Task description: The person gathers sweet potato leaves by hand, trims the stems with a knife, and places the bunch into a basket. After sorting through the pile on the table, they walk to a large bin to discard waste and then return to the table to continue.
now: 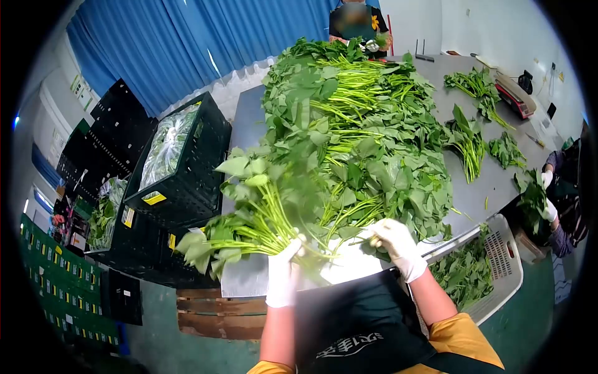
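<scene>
here, the left hand [286,272] pinches green stems [268,218] beside a crate [180,162] holding bagged greens [168,146].

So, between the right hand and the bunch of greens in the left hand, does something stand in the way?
No box or tool is visible between the right hand and the bunch of greens in the left hand. Only some thin, partly blurred stems reach into the gap.

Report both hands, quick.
Left hand: closed around a bunch of greens.
Right hand: fingers curled by the pile; holding can't be told.
</scene>
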`<action>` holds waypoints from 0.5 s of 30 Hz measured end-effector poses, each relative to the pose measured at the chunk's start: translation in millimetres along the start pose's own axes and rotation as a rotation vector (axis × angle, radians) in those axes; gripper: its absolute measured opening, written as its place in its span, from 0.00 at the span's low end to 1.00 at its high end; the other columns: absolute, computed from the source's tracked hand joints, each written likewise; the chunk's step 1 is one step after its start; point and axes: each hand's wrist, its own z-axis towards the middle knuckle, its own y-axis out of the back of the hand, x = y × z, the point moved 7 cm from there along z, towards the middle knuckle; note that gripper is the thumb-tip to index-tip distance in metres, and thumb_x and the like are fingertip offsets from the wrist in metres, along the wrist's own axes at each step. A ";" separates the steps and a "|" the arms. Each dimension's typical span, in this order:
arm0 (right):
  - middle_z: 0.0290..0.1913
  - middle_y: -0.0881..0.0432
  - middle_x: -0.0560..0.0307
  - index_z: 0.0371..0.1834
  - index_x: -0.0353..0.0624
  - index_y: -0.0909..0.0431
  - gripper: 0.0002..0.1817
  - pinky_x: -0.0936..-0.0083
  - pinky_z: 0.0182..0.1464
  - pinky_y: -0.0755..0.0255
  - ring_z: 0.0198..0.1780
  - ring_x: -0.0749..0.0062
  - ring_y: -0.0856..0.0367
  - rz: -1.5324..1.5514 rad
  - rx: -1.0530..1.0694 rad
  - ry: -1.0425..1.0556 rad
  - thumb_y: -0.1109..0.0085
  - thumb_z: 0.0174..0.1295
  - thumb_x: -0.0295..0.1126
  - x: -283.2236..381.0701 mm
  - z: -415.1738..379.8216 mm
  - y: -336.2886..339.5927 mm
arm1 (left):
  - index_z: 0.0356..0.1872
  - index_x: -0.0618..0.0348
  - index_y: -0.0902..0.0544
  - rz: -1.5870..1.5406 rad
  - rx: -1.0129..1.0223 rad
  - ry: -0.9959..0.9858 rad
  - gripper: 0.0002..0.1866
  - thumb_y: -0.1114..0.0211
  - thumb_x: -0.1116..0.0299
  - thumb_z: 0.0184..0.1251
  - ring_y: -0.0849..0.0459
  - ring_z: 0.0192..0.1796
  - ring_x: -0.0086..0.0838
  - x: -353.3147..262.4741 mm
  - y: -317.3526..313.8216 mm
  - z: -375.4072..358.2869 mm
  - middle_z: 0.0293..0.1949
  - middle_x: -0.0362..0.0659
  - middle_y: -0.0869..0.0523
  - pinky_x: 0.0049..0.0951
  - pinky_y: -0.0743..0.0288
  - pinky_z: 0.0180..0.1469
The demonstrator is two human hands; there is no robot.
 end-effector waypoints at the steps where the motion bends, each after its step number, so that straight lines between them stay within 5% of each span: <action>1: 0.33 0.19 0.58 0.38 0.33 0.22 0.09 0.84 0.37 0.30 0.32 0.79 0.24 -0.092 0.165 -0.116 0.45 0.65 0.29 -5.7 -7.6 -22.9 | 0.45 0.65 0.23 -0.003 0.039 0.045 0.14 0.35 0.80 0.56 0.25 0.31 0.21 0.6 -2.9 -2.5 0.35 0.41 0.19 0.20 0.30 0.35; 3: 0.36 0.18 0.59 0.42 0.33 0.18 0.11 0.83 0.39 0.30 0.36 0.79 0.22 -0.233 0.484 -0.262 0.45 0.64 0.30 -35.3 -11.4 -46.0 | 0.45 0.65 0.23 0.043 0.081 0.084 0.14 0.36 0.80 0.56 0.25 0.31 0.21 3.9 -7.7 -5.7 0.35 0.41 0.19 0.20 0.30 0.35; 6: 0.36 0.18 0.58 0.42 0.34 0.17 0.11 0.82 0.42 0.29 0.37 0.77 0.22 -0.351 0.637 -0.205 0.39 0.56 0.26 -32.7 -20.8 -72.4 | 0.45 0.64 0.22 0.122 0.134 0.128 0.15 0.35 0.80 0.56 0.24 0.33 0.21 8.1 -18.4 -11.5 0.35 0.41 0.18 0.20 0.31 0.36; 10: 0.34 0.19 0.59 0.39 0.36 0.17 0.09 0.82 0.41 0.29 0.37 0.77 0.22 -0.261 0.583 -0.259 0.39 0.54 0.23 -11.6 -36.9 -75.0 | 0.44 0.62 0.22 0.194 0.115 0.114 0.14 0.34 0.79 0.55 0.25 0.33 0.20 9.7 -15.1 -12.3 0.32 0.38 0.20 0.19 0.32 0.36; 12: 0.32 0.21 0.61 0.36 0.37 0.17 0.06 0.80 0.40 0.28 0.36 0.76 0.22 0.108 0.336 -0.073 0.40 0.54 0.22 17.2 -46.9 -50.3 | 0.43 0.62 0.22 0.135 -0.008 0.002 0.13 0.34 0.78 0.56 0.25 0.34 0.19 5.5 -0.2 -7.0 0.32 0.37 0.21 0.19 0.33 0.36; 14: 0.33 0.21 0.57 0.38 0.37 0.18 0.07 0.79 0.37 0.26 0.36 0.73 0.21 0.218 0.264 0.376 0.38 0.56 0.24 55.0 -60.2 1.3 | 0.44 0.63 0.21 0.058 -0.106 -0.087 0.12 0.36 0.80 0.57 0.25 0.36 0.21 -1.1 34.3 9.4 0.38 0.39 0.21 0.20 0.30 0.39; 15: 0.36 0.21 0.55 0.45 0.37 0.21 0.14 0.80 0.35 0.26 0.36 0.73 0.21 0.340 0.234 0.577 0.36 0.56 0.26 74.6 -64.6 45.2 | 0.46 0.64 0.22 0.345 -0.052 -0.284 0.14 0.36 0.81 0.58 0.24 0.37 0.22 -15.0 48.3 11.2 0.39 0.39 0.21 0.20 0.29 0.40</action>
